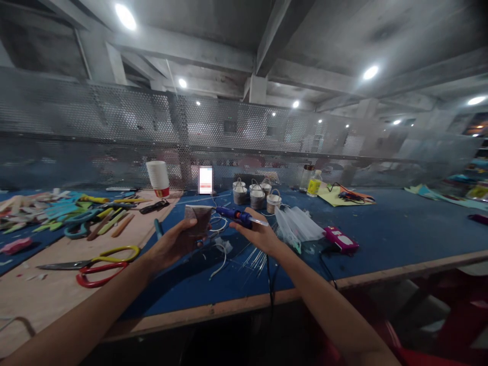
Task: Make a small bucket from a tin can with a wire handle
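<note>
Cup [200, 214] upright in my left hand [181, 235], gripped around its side; my right hand [258, 235] grips the glue gun [235, 214], tip near the cup's rim.

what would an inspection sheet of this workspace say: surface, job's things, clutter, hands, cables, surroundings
Surface: blue table, pale board at left
Job's things: grey cup; glue gun, tip close to the cup's rim; small buckets behind
Clutter: scissors on the board; plastic bag and thin sticks on the table
Hands: left hand holds the cup; right hand grips the glue gun
Cables: black cable hanging over the front edge
Surroundings: perforated screen behind the table; ceiling lights
</note>
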`<state>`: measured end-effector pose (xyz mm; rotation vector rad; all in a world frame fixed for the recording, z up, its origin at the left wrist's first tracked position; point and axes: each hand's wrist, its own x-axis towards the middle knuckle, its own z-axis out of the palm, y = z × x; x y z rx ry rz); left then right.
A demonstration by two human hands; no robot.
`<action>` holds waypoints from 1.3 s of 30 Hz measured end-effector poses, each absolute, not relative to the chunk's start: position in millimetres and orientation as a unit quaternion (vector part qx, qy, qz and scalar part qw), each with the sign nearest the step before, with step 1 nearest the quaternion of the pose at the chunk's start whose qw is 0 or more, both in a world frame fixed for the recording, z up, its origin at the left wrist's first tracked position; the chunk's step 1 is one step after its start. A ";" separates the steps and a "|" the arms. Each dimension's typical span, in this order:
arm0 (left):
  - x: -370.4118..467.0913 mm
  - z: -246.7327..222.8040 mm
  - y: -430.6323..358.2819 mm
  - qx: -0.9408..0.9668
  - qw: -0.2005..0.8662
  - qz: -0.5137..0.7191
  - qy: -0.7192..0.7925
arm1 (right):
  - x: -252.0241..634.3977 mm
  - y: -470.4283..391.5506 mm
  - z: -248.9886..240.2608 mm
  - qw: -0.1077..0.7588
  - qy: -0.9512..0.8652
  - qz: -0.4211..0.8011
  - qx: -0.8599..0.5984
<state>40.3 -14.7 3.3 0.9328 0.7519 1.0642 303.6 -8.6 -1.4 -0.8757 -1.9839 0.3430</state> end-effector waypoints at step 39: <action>49.8 -3.4 -11.1 0.504 0.593 0.549 0.306 | 235.3 8.3 1.3 0.425 -0.755 0.308 -0.392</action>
